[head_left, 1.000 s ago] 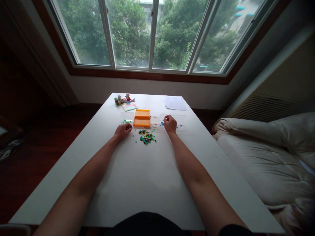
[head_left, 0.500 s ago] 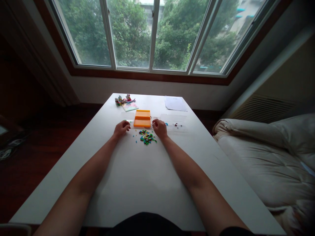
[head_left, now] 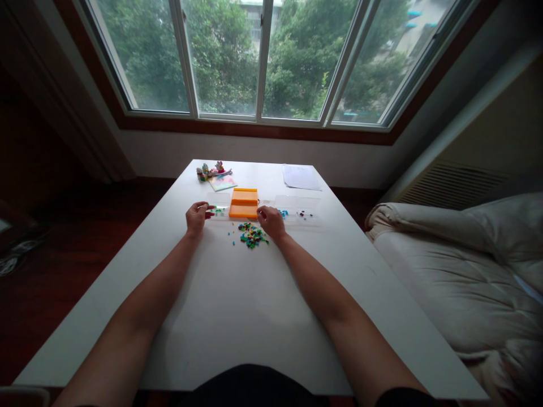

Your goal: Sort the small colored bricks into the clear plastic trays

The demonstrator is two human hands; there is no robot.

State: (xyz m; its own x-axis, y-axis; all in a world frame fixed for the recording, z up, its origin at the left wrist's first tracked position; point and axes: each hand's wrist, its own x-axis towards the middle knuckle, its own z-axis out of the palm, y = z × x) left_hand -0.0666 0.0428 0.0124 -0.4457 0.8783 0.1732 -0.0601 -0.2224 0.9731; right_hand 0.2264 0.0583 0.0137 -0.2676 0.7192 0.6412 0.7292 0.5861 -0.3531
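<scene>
Here, on the white rectangular table [head_left: 237,305], my left hand [head_left: 196,216] rests at ten o'clock from the loose pile of tiny multicoloured plastic pieces [head_left: 253,234]. Its fingers are curled, thumb and forefinger close together at the small clear plastic tray [head_left: 220,199]. Whether they pinch a piece I cannot tell. My right hand [head_left: 271,220] lies at two o'clock of the pile, fingers curled just beside the orange plastic box [head_left: 244,202]; any grip is unclear. Farther off, small colourful toy figures [head_left: 210,170] stand at eleven o'clock and a white paper sheet [head_left: 301,177] at one.
</scene>
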